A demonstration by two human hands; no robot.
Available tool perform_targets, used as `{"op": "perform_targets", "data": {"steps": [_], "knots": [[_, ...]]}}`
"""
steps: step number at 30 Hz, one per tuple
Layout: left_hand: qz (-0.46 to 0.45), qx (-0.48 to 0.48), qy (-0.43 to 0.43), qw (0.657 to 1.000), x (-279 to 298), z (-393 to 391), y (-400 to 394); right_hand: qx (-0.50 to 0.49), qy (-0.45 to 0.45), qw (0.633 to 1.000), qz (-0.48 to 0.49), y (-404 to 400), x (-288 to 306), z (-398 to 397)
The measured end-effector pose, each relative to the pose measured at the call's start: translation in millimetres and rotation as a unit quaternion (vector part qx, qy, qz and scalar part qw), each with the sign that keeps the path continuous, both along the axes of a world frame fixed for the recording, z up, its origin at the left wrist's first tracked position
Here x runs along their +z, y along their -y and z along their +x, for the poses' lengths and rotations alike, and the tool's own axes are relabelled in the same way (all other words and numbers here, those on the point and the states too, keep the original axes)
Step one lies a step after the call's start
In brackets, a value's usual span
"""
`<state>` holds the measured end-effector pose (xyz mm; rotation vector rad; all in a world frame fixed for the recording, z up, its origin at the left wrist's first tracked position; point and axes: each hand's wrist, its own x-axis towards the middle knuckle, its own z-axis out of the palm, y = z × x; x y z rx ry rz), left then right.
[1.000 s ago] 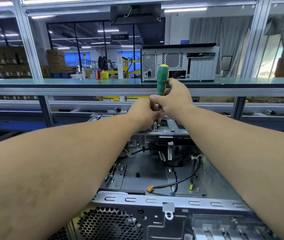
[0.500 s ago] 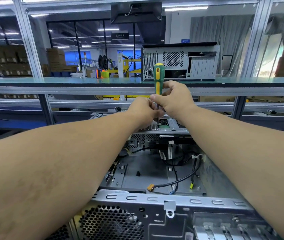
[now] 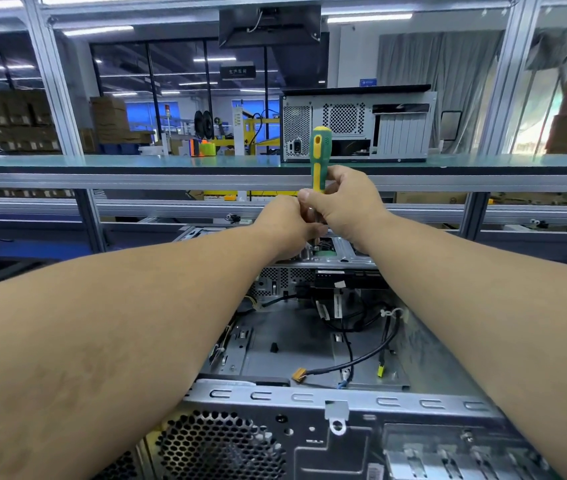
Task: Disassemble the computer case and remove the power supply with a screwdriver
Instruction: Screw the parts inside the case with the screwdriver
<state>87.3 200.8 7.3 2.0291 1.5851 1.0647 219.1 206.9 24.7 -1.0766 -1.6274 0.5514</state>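
An open grey computer case (image 3: 309,400) lies in front of me with its side panel off and loose cables inside. At its far end, my right hand (image 3: 348,202) grips the handle of a green and yellow screwdriver (image 3: 320,157), which stands upright with its tip down on the case's far metal frame (image 3: 341,256). My left hand (image 3: 285,225) is curled around the screwdriver's shaft just below the handle. The power supply (image 3: 275,280), a perforated grey box, sits under the far frame, partly hidden by my left arm.
A second closed computer case (image 3: 358,128) stands on the green shelf (image 3: 136,162) behind my hands. Aluminium frame posts (image 3: 50,81) rise at left and right. Black cables with an orange connector (image 3: 299,374) lie on the case floor.
The screwdriver has straightened from a slight rightward tilt to upright, and my right hand has shifted its grip on the handle. My left hand stays at the shaft.
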Motion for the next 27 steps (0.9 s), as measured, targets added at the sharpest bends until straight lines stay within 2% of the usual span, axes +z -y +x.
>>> {"op": "perform_targets", "data": {"steps": [5, 9, 14, 20, 27], "knots": [[0.005, -0.01, 0.015, 1.0, -1.0, -1.7, 0.4, -0.023, 0.033, 0.999, 0.015, -1.4, 0.8, -0.3], [-0.001, -0.042, 0.02, 0.999, -1.4, -3.4, 1.9, -0.005, 0.019, 1.0, -0.001, -1.7, 0.2, 0.9], [-0.011, -0.029, 0.015, 0.999, 0.7, -2.5, 2.1, 0.004, 0.003, 1.0, -0.013, 0.9, -0.5, 1.5], [0.006, -0.033, 0.041, 0.999, 0.4, -1.8, 4.3, -0.019, 0.021, 1.0, -0.001, 1.4, -0.3, -0.5], [0.005, -0.046, 0.032, 0.998, -2.8, -4.2, -0.3, -0.022, 0.034, 0.999, -0.024, -4.1, -0.8, 2.4]]}}
